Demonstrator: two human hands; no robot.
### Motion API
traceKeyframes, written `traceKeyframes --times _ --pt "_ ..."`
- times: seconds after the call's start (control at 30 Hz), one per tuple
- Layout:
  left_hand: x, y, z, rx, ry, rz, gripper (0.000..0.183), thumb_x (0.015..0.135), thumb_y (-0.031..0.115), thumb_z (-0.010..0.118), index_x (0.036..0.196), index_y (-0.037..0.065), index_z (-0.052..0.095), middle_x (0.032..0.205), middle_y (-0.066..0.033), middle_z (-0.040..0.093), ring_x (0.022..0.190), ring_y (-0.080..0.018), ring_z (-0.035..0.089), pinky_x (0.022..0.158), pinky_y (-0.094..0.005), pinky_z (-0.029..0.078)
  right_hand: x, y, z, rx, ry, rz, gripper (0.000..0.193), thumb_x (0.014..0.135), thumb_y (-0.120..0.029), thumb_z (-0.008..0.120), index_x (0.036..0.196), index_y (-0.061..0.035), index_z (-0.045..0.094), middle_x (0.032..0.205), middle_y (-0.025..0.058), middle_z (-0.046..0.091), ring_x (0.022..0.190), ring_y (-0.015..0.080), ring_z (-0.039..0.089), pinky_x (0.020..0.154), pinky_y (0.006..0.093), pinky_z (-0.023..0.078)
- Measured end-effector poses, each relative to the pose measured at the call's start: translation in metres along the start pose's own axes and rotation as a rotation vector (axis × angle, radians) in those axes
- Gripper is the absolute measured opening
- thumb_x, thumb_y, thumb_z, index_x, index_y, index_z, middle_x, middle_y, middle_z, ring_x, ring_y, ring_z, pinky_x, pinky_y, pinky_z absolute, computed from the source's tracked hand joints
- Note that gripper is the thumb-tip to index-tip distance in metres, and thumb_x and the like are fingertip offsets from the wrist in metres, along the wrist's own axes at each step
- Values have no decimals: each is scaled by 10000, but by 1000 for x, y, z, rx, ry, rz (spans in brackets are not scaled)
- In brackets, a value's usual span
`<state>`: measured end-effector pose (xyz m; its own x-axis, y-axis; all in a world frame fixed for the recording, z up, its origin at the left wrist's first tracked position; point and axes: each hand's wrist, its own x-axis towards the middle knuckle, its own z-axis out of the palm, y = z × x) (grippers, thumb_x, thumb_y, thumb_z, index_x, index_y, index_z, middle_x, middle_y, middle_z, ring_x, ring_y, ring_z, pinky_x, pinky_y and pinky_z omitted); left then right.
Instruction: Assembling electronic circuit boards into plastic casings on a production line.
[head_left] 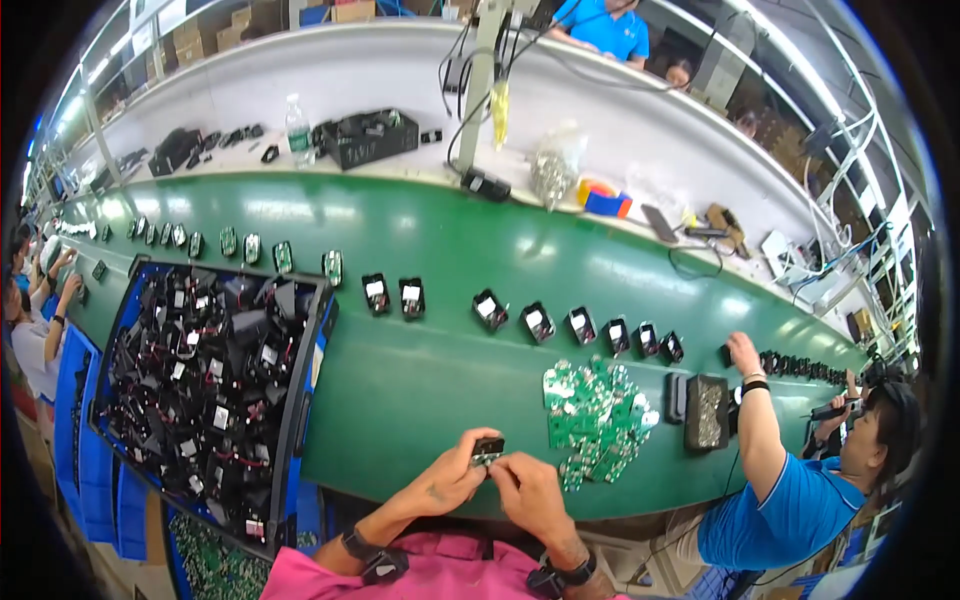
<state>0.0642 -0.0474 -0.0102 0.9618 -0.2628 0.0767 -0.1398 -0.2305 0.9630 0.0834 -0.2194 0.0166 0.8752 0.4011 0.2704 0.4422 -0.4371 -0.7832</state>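
Note:
Near the front edge of the green bench, my left hand (450, 478) is closed around a small black plastic housing (488, 446). A green circuit board (486, 459) shows at the housing's near side. Close against it, my right hand (530, 492) has its thumb and fingers pinched together; what lies between those fingertips is too small to make out. To the right of my hands spreads a loose pile of green circuit boards (598, 415). Beyond them runs a row of black housings with white labels (538, 322).
At my left stands a large blue-edged bin (318, 350) full of black housings with wires. Single circuit boards (283, 257) line the bench behind it. On the right, a co-worker's arm (762, 430) reaches over the bench beside a black tray of small metal parts (707, 412).

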Motion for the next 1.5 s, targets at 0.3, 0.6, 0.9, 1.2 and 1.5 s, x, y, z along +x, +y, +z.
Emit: traceKeyframes --times 0.3,0.6,0.9,1.2,1.5 --pt "-1 -5 -7 -557 -41 -148 586 905 4 603 1432 62 354 1082 -88 563 756 -122 591 687 -261 517 -1 15 -1 314 -5 458 201 937 -130 682 993 56 631 785 112 697 615 130 669 563 260 531" --pt "1 -6 -5 -488 -21 -53 684 846 -31 709 1438 73 383 1196 -82 549 998 -126 592 800 -265 534 -3 13 12 862 -22 487 129 941 -93 672 897 28 678 710 29 644 595 72 590 526 201 433" --pt "10 -7 4 -226 42 12 546 848 -51 664 1356 72 506 1296 -108 492 1072 -186 601 866 -300 536 4 25 -10 743 77 549 232 970 -150 631 782 -15 640 658 -22 581 539 30 486 455 218 339" --pt "12 12 10 -13 287 130 597 853 -92 524 1405 136 518 1264 -216 516 1080 -396 603 930 -400 506 11 -2 -9 380 1 354 155 921 -99 686 831 23 656 617 15 596 519 44 516 461 238 372" --pt "10 13 13 -107 213 -33 645 909 -58 485 1520 74 323 1239 -246 576 1110 -397 601 970 -419 471 11 9 -9 317 73 421 233 910 -161 720 786 28 660 573 5 562 516 46 464 465 250 347"
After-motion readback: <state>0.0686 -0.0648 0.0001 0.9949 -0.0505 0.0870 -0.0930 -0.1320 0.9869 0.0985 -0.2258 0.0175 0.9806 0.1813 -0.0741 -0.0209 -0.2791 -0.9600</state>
